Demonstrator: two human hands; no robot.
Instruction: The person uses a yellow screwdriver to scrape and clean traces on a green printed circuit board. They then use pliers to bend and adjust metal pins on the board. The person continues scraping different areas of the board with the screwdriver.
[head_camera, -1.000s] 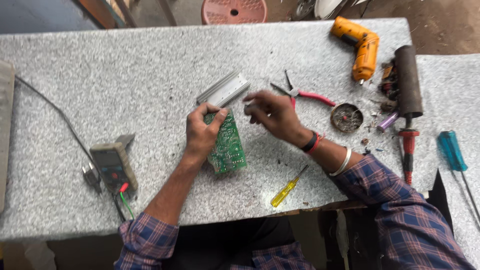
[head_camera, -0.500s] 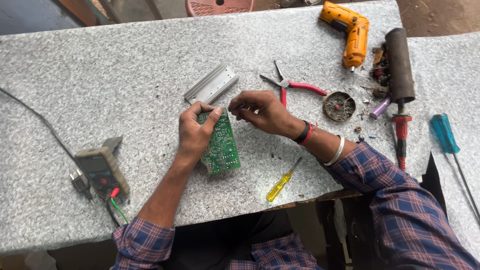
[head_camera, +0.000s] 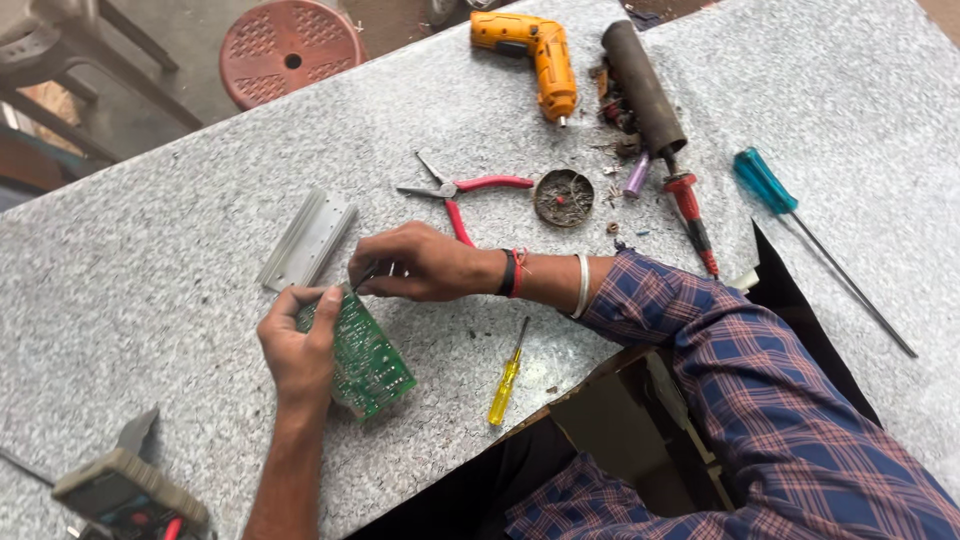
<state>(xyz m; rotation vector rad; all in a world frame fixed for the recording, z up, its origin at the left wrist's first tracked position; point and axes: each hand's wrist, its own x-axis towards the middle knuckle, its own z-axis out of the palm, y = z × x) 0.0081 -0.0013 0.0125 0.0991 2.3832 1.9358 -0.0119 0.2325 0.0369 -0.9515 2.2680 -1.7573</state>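
We hold the green circuit board (head_camera: 365, 355) in our left hand (head_camera: 297, 352), fingers wrapped around its left edge, the board tilted up off the grey speckled table (head_camera: 150, 300). Its long axis runs from about 11 o'clock down to 5 o'clock.

Our right hand (head_camera: 420, 262) sits at the board's upper end, at roughly 1 o'clock from the left hand. Its fingertips are pinched together right at the board's top corner; they seem to grip something small and thin there, but we cannot tell what it is. The right hand is the one working at that corner, while the left hand only steadies the board.

Just beyond the board's top end, at 11 o'clock, lies a ribbed aluminium heat sink (head_camera: 308, 240), flat on the table, close to both hands but untouched.

Around us: red-handled pliers (head_camera: 462, 192) at 12 o'clock from the right hand, a small round tin of bits (head_camera: 563, 197) beside them, a yellow screwdriver (head_camera: 507, 377) at 5 o'clock near the table edge. Farther off, an orange cordless drill (head_camera: 535, 55), a dark cylinder (head_camera: 642, 87), a red-handled soldering iron (head_camera: 690, 208) and a blue-handled screwdriver (head_camera: 800, 220). A multimeter (head_camera: 125, 495) sits at 7 o'clock.
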